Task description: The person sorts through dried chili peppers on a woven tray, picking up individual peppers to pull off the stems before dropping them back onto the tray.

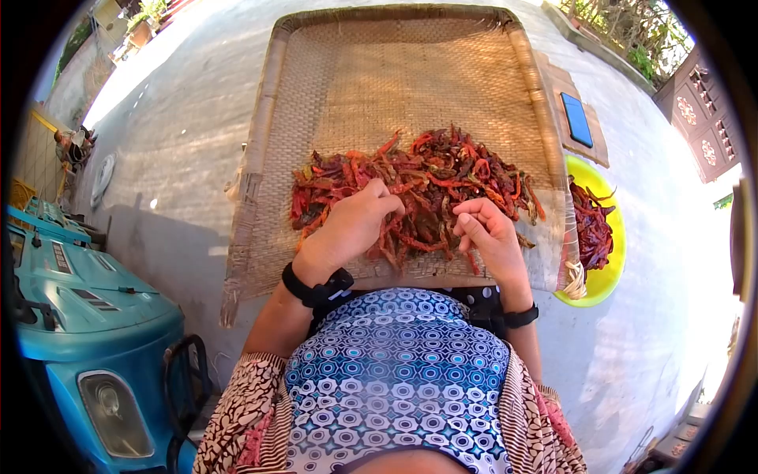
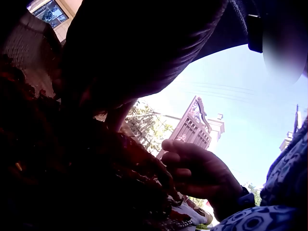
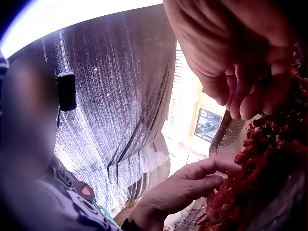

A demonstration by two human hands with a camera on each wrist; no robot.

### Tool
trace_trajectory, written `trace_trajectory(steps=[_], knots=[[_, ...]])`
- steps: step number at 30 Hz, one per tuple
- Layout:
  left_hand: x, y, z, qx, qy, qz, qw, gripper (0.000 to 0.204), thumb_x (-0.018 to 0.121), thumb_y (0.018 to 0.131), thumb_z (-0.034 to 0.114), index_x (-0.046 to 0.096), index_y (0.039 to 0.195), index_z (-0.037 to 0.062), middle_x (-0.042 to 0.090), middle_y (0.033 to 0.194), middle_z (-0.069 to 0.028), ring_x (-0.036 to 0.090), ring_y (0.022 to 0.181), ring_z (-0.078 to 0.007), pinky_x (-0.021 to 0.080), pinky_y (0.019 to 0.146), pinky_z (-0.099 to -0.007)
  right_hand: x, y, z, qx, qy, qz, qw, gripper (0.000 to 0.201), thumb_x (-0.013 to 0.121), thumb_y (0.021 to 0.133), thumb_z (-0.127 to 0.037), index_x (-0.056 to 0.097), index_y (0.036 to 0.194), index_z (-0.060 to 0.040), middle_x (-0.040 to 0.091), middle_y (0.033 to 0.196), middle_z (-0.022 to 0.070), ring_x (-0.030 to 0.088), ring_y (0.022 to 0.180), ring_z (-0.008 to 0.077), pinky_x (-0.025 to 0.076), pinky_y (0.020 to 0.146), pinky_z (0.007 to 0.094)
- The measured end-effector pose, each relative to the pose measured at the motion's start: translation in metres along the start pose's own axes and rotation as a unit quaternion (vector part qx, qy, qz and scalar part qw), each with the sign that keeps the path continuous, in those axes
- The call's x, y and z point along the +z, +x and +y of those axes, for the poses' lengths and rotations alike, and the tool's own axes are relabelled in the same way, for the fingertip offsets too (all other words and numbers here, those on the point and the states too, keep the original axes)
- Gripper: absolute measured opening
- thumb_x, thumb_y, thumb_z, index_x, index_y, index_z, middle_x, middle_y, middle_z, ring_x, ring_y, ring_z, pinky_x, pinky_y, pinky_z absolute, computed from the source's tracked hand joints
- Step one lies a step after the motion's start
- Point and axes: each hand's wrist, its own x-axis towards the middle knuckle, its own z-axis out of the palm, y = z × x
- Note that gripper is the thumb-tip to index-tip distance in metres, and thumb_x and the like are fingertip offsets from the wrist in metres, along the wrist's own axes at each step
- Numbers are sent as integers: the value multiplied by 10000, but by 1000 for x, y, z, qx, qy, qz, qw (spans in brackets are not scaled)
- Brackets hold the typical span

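A heap of red, wrinkled chili peppers (image 1: 426, 178) lies across the near half of a woven bamboo tray (image 1: 395, 71). My left hand (image 1: 355, 225) reaches down to the heap from the left. In the right wrist view, the index finger and thumb of the left hand (image 3: 183, 190) stand a little apart, fingertips right at the peppers. Close over the heap's right side is my right hand (image 1: 493, 237), fingers loosely bent. From the left wrist view, the right hand (image 2: 199, 173) shows nothing between its fingers.
Right of the tray, a yellow basin (image 1: 608, 272) holds darker red peppers (image 1: 592, 229). A blue phone (image 1: 577, 120) lies on a board (image 1: 596, 146) beyond it. To the left stands a teal vehicle (image 1: 95, 316) with a headlight, a dark metal-framed seat (image 1: 189, 387) beside it.
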Motion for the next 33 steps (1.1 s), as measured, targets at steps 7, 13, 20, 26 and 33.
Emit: trace_trajectory(steps=[7, 13, 20, 26, 33], knots=[[-9, 1, -3, 21, -133, -6, 991, 179, 551, 858, -40, 598, 1020, 19, 521, 961, -89, 578, 847, -184, 481, 753, -308, -1, -1, 4, 12, 3, 0, 1000, 143, 558, 963, -126, 574, 1074, -37, 603, 824, 10, 525, 633, 47, 431, 574, 189], [-1, 11, 17, -57, -242, -1, 969, 133, 582, 934, 96, 582, 1034, 7, 521, 930, -44, 569, 759, -110, 477, 681, -258, 16, -1, -2, 23, 19, -28, 999, 192, 607, 934, -109, 567, 1108, -40, 584, 822, -6, 516, 627, 49, 441, 580, 196], [15, 15, 30, -103, -446, -38, 888, 120, 601, 941, 145, 600, 1031, 65, 552, 831, 30, 553, 697, -60, 450, 604, -199, 24, 2, 3, 38, -51, -73, 995, 237, 609, 941, -228, 585, 1040, -13, 628, 802, 14, 563, 615, 63, 456, 564, 213], [12, 14, 22, -79, -204, 56, 974, 139, 643, 895, 138, 601, 1005, 64, 568, 834, -8, 555, 733, -92, 460, 641, -253, 11, 1, 2, 40, -25, -31, 998, 200, 570, 966, -218, 596, 970, -20, 624, 765, 15, 557, 581, 57, 446, 543, 202], [11, 2, 7, -106, 21, -21, 994, 132, 654, 829, 173, 604, 900, 73, 574, 897, -108, 605, 810, -292, 479, 696, -404, -63, 0, -18, -147, 243, 280, 917, 337, 443, 1017, -309, 581, 1133, -24, 595, 823, 27, 514, 607, 79, 431, 554, 236]])
